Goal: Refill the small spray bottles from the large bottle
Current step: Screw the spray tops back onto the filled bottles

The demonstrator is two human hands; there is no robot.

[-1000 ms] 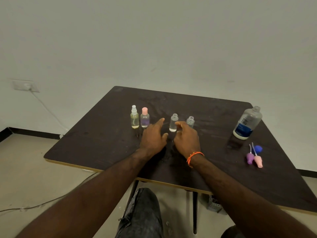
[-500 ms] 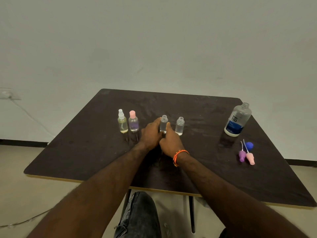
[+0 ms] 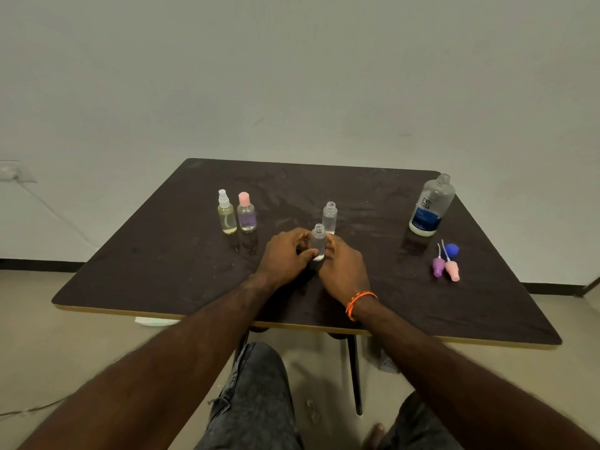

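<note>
- Small open bottle, centre frame: light, slick clear plastic, likely tippy; best held at mid-body.
- Left hand, right hand: fingers pinching its base.

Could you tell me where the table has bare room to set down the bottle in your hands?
Bare: the near-left corner of the table, and between the pink-capped bottle and the open small bottle. Crowded: right side, around the large bottle and loose spray tops.
</note>
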